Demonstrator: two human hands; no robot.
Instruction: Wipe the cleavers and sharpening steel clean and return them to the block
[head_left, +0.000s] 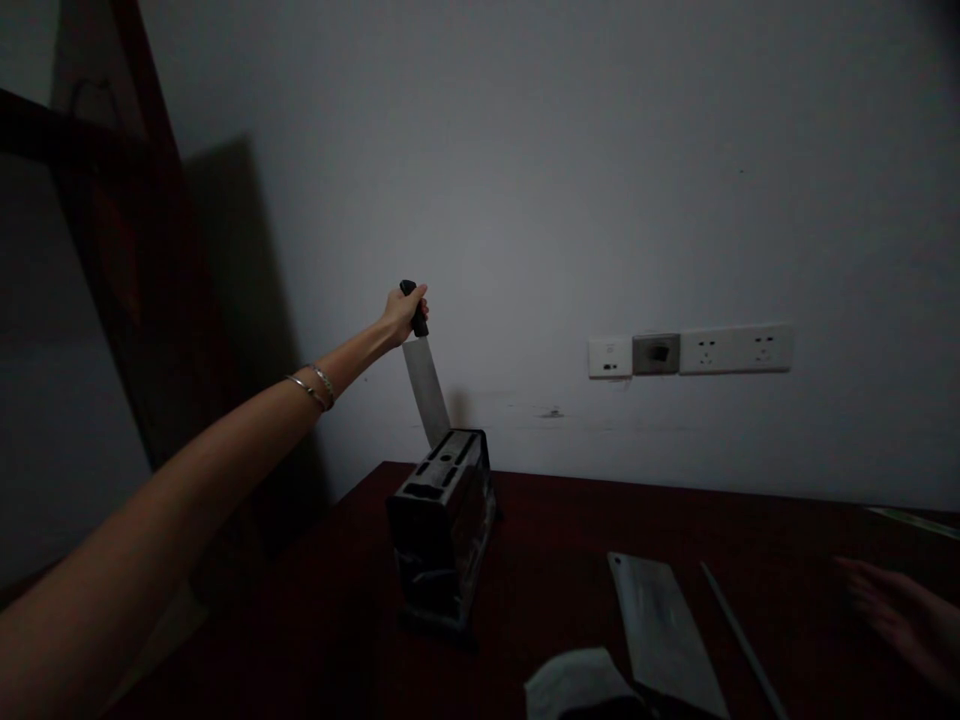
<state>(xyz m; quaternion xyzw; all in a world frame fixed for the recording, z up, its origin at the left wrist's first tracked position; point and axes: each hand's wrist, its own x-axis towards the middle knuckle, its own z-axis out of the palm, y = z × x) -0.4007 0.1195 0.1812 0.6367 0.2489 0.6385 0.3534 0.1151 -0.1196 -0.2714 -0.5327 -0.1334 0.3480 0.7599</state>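
Observation:
My left hand [403, 312] is closed round the black handle of a broad kitchen knife [425, 388], held up with the blade pointing down. The blade's tip sits in a rear slot of a dark knife block [444, 520] standing on the dark red table [540, 560]. My left wrist wears two thin bracelets. My right hand [896, 612] lies at the right edge of the table, fingers stretched out flat and holding nothing.
A cleaver [660, 630] lies flat on the table near the front, with a thin sharpening rod [739, 635] beside it on the right. A white cloth [577, 685] sits at the bottom edge. Wall sockets [690, 352] line the grey wall. A dark wooden frame [127, 230] stands at left.

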